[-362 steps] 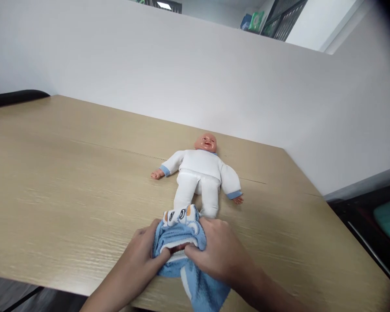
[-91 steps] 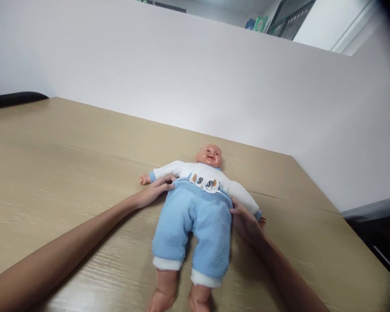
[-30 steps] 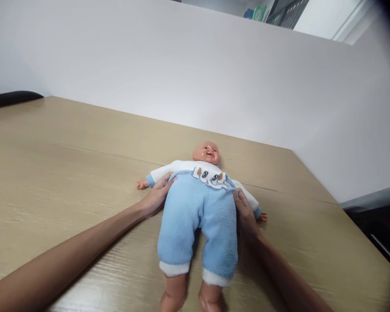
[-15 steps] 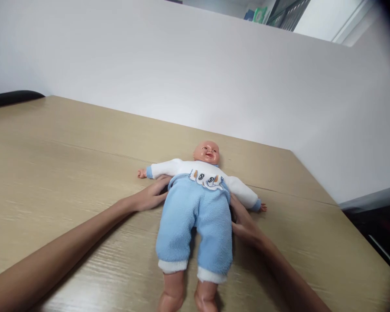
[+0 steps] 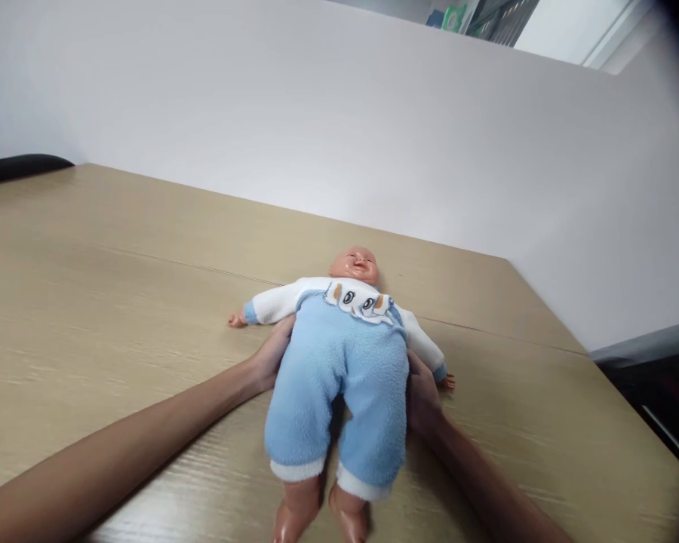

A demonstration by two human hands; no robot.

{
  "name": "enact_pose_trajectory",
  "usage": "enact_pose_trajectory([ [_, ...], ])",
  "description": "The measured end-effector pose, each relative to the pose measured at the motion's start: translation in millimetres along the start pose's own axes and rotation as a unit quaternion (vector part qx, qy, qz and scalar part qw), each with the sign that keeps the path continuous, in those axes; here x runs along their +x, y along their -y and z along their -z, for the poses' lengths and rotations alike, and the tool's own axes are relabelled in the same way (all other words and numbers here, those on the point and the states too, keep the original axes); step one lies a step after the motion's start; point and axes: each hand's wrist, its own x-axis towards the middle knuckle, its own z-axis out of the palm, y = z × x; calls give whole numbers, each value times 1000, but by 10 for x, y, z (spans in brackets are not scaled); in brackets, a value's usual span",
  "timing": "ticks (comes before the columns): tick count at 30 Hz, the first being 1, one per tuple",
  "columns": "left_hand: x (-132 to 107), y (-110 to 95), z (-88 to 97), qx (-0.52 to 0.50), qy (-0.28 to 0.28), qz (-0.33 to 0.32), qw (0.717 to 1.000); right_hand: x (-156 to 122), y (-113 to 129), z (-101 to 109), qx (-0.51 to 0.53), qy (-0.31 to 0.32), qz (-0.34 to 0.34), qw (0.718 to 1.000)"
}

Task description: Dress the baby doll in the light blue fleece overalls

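Note:
A baby doll [image 5: 339,369] in a white and light-blue fleece outfit lies on its back, its head pointing away from me and its bare feet nearest me. An animal face with two eyes decorates the chest. My left hand [image 5: 276,354] grips the doll's left-of-view side at the waist, with its fingers hidden behind the body. On the opposite side my right hand [image 5: 423,392] holds the doll just below its sleeve, those fingers also out of sight. Both doll arms spread outward and sag a little.
A wood-grain table [image 5: 147,302] lies beneath, with a seam running across it. Behind stands a white partition [image 5: 294,113]. A black curved object [image 5: 23,167] sits at the far left edge, and something dark [image 5: 650,377] is beyond the right edge.
Both hands have closed further under the doll's sides. Its torso has risen slightly toward me, the head has tipped back, and both arms have dropped lower.

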Motion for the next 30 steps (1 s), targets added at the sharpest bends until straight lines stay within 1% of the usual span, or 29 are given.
enact_pose_trajectory([
  [3,1,-45,36,-77,-14,83,993,11,37,4,-28,-52,21,998],
  [5,17,-73,80,-86,-25,83,993,19,55,3,-39,-83,47,995],
  [7,37,-98,121,-81,-33,48,995,19,73,2,-49,-93,73,992],
  [10,59,-128,162,-68,-31,-8,997,11,85,6,-49,-76,97,991],
  [12,71,-145,179,-57,-17,-22,998,17,72,14,-29,-43,102,993],
  [14,86,-165,198,-40,10,-34,999,39,46,25,-11,-13,108,994],
  [17,111,-195,241,5,49,-69,996,77,15,50,2,3,124,992],
  [20,120,-215,286,77,50,-116,989,79,42,73,3,27,145,989],
  [22,112,-221,294,129,38,-150,980,61,99,77,-35,44,168,984],
  [25,96,-217,267,186,21,-193,963,54,214,62,-131,29,196,971],
  [27,96,-209,246,204,10,-204,957,95,293,40,-172,23,195,965],
  [30,107,-200,235,218,-6,-215,952,228,413,-1,-200,39,192,960],
])
